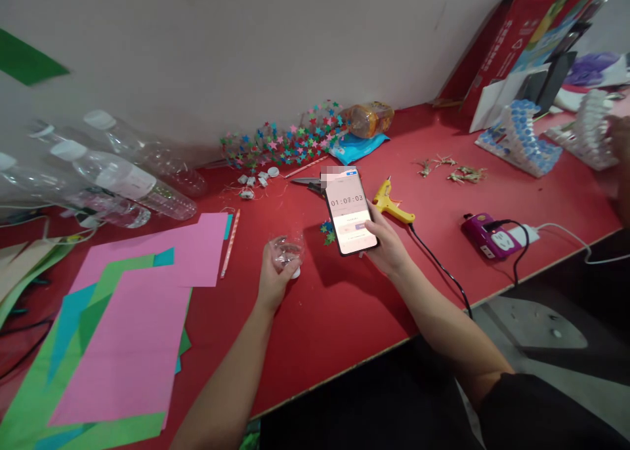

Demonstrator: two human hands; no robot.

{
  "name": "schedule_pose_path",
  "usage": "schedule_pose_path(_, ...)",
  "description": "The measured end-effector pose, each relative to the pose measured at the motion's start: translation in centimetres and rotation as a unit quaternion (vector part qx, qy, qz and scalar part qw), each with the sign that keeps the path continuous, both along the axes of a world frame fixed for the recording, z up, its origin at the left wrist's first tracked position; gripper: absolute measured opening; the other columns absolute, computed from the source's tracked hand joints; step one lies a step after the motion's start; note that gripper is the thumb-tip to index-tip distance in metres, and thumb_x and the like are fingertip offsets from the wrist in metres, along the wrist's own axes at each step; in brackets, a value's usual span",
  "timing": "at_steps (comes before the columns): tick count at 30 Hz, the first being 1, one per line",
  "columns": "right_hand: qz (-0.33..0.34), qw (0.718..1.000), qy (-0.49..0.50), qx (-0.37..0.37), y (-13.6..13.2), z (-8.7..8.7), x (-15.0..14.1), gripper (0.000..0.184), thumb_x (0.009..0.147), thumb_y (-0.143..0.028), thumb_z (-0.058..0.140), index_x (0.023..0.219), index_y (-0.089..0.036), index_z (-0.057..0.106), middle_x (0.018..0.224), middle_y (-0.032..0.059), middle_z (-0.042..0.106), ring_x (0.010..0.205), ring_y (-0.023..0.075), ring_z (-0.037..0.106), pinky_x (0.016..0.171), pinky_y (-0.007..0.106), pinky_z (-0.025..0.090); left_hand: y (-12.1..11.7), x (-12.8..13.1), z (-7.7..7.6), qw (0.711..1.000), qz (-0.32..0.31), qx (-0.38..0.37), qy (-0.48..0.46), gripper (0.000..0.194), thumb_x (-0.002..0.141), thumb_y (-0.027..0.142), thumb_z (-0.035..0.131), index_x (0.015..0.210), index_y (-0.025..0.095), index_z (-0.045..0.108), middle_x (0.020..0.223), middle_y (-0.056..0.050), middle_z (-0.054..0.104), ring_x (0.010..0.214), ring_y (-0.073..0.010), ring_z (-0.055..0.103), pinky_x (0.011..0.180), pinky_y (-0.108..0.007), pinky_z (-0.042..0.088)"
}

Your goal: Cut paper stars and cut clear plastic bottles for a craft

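Note:
My right hand is closed around a phone, its thumb over the lit screen, which shows timer-like digits. Left of it, my left hand grips a small clear plastic piece that looks like part of a bottle. A white round thing shows beside the left thumb. Just behind the right hand lies a yellow glue gun with a black cord. Pliers or scissors are partly covered by the phone. A few star cutouts lie by the phone's left edge.
Clear bottles and coloured paper occupy the left. Star-covered bottles, an amber bottle and a blue packet line the wall. Rightward are a purple power socket, a blue-white model and another person's hand.

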State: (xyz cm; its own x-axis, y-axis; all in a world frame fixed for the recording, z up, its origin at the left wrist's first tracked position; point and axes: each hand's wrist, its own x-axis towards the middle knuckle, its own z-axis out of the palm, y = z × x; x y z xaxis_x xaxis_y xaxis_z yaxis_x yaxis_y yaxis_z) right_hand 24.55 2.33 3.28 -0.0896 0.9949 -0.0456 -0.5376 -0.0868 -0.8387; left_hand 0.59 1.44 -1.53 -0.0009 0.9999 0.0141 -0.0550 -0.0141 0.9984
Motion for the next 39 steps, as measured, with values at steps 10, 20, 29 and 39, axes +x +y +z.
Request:
schedule_pose_path(10,-0.031,0.998,0.027,-0.049,0.29,-0.3,0.12,0.051,0.07,-0.023,0.061,0.121,-0.027,0.057,0.116,0.0027,0.065,0.106,0.0257,0.061,0.084,0.042,0.054,-0.04,-0.13,-0.18,1.0,0.002,-0.002,0.01,0.06,0.068,0.039,0.077,0.117,0.022,0.047,0.099,-0.005,0.064,0.073,-0.0134,0.062,0.069,-0.026,0.049)
schedule_pose_path(20,-0.027,0.999,-0.005,-0.039,0.01,0.17,-0.29,0.058,0.062,-0.013,0.058,0.117,-0.03,0.053,0.112,0.0004,0.066,0.099,0.023,0.061,0.074,0.034,0.053,-0.1,-0.03,0.08,1.0,-0.003,0.006,-0.001,0.058,0.069,0.038,0.078,0.116,0.023,0.048,0.098,-0.005,0.064,0.071,-0.012,0.062,0.066,-0.025,0.05)
schedule_pose_path(29,-0.044,0.996,0.025,-0.069,-0.09,0.12,-0.35,0.047,0.061,-0.016,0.059,0.107,-0.025,0.056,0.097,-0.0001,0.067,0.085,0.0205,0.062,0.069,0.033,0.05,-0.11,-0.12,-0.09,1.0,0.0,0.002,-0.006,0.06,0.068,0.039,0.079,0.117,0.023,0.048,0.1,-0.006,0.064,0.077,-0.0144,0.064,0.068,-0.026,0.051)
schedule_pose_path(39,-0.05,0.994,0.023,-0.095,0.24,-0.39,-0.67,0.041,0.066,-0.02,0.06,0.107,-0.024,0.06,0.11,0.0026,0.07,0.097,0.0236,0.065,0.086,0.039,0.05,-0.17,0.24,-0.02,0.998,0.019,-0.012,-0.055,0.059,0.066,0.037,0.08,0.116,0.022,0.052,0.099,-0.006,0.067,0.077,-0.0139,0.065,0.068,-0.025,0.051)
